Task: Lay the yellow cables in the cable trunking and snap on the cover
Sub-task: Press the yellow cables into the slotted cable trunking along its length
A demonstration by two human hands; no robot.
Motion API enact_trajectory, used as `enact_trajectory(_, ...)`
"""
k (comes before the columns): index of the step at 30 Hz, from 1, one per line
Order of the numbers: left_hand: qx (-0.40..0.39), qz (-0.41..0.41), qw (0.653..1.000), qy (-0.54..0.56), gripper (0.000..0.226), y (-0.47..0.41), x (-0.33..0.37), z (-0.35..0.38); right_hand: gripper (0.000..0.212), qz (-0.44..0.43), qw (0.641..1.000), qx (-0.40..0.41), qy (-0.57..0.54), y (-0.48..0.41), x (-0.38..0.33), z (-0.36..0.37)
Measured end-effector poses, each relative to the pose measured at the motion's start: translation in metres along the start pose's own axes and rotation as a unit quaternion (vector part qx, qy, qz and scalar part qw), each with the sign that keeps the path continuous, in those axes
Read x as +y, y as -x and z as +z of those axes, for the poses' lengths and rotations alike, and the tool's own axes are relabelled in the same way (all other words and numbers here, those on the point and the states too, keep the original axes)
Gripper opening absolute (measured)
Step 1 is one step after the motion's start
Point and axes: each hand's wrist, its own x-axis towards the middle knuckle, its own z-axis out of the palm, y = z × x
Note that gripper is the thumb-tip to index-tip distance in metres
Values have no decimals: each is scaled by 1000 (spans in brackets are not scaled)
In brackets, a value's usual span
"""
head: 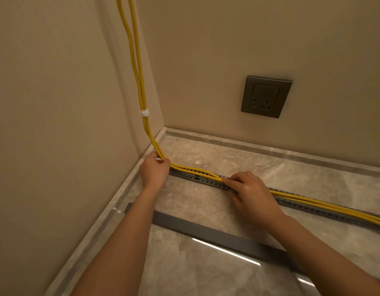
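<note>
The fingers (166, 162) of the left hand (154, 174) are wrapped round the yellow cables (139, 86) right at the bend, down in the corner of the room. The fingers (235, 178) of the right hand (251, 193) are curled over the same bundle further along, tips on the cables at the top of the trunking (191, 178), thumb on its near side. All this is low down on a glossy, marble-patterned floor (206, 150) with a pale stone skirting (249, 144) running along both beige walls; a grey wall socket (266, 96) sits on the far wall, just above the skirting. The cables hang near-vertically down the corner, bound by a white tie (144, 113), then turn at the left hand and run out to the right along the floor. The slotted grey trunking lies flat on the floor, its long axis running from near the corner away to the right edge, slanting towards the person. From the bend to the right hand the cables ride on its top, not fully seated; beyond it they lie along the channel. The cover (206, 229), a plain grey strip, lies loose on the floor nearer the person, roughly parallel to the trunking and apart from it, partly crossed by the forearms.
</note>
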Motion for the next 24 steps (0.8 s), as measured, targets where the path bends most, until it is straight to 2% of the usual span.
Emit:
enact_trajectory(3, 6, 31, 999, -29, 9, 3, -1, 0, 36, 5, 1000, 8, 17, 0, -2, 1)
enact_trajectory(7, -6, 30, 998, -56, 9, 3, -3, 1, 42, 8, 999, -10, 42, 1, 4, 2)
enact_trajectory(12, -23, 8, 1000, 18, 10, 8, -7, 6, 52, 8, 992, -54, 113, 7, 14, 6)
enact_trajectory(16, -14, 48, 999, 9, 3, 11, -7, 8, 57, 25, 992, -67, 102, 13, 15, 13)
enact_trajectory(24, -13, 96, 994, -56, 10, 1, -13, 3, 58, 14, 993, -64, 96, 18, 22, 18)
